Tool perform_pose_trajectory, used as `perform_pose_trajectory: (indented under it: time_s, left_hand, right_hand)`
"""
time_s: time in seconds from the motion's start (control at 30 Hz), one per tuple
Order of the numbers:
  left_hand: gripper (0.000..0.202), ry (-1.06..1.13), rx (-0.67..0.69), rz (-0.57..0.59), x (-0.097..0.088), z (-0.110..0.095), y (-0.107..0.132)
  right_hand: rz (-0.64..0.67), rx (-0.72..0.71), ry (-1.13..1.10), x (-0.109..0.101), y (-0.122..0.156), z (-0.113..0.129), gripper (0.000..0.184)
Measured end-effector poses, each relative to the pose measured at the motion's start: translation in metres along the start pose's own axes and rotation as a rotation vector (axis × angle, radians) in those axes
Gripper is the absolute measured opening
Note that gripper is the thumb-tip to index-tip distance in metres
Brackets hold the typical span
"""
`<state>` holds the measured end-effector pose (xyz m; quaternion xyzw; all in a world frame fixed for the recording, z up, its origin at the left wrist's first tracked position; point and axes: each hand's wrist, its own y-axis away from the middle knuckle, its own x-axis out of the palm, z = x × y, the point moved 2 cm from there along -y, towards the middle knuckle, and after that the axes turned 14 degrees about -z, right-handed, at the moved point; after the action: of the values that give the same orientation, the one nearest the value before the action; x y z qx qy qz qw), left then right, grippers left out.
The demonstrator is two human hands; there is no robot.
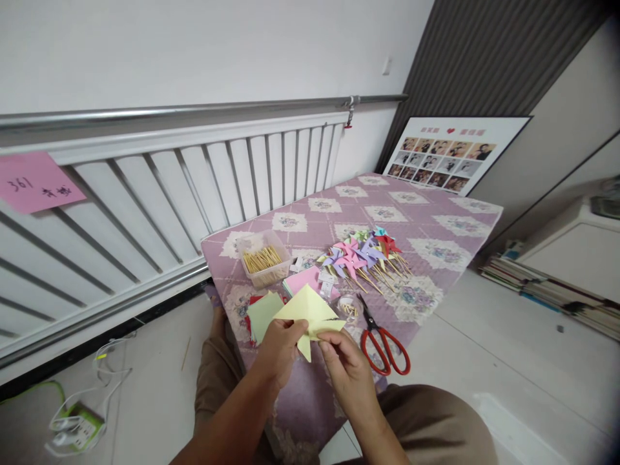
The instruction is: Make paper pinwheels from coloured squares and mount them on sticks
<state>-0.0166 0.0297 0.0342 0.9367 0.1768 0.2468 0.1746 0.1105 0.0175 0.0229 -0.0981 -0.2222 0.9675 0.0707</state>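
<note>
A folded yellow paper sheet (307,311) is held up over the near end of a low table with a purple patterned cloth (436,226). My left hand (279,349) pinches its lower left part. My right hand (346,365) pinches a folded flap at its right. Under the paper lie a light green sheet (261,313), a pink sheet (303,279) and some red paper.
Red-handled scissors (382,339) lie right of my hands. A clear box of wooden sticks (263,259) stands behind the papers. A pile of finished paper pinwheels (363,253) lies mid-table. A photo board (448,155) leans at the far end. A power strip (77,429) lies on the floor.
</note>
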Motion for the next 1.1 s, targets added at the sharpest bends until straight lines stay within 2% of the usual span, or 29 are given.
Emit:
perform_pose_trajectory:
  time_s: [0.13,0.33,0.6,0.83,1.1]
  left_hand:
    - [0.018,-0.077,0.048,-0.075,-0.001,0.006,0.003]
    - [0.025,-0.112,0.094,-0.122,-0.005,0.013,0.006]
    - [0.027,-0.088,0.089,-0.107,-0.008,0.018,0.007]
    - [0.026,-0.121,0.088,-0.117,-0.006,0.017,0.010]
    - [0.025,-0.233,0.181,-0.146,-0.009,0.014,0.010]
  right_hand:
    - [-0.071,0.097,-0.031,0.003,0.000,0.002,0.014]
    - [-0.128,0.109,0.040,0.007,-0.003,0.007,0.020]
    - [-0.118,0.166,0.053,0.006,-0.003,0.008,0.023]
    - [-0.119,0.140,0.065,0.005,-0.005,0.013,0.024]
    - [-0.111,0.128,0.053,0.005,-0.002,0.018,0.021]
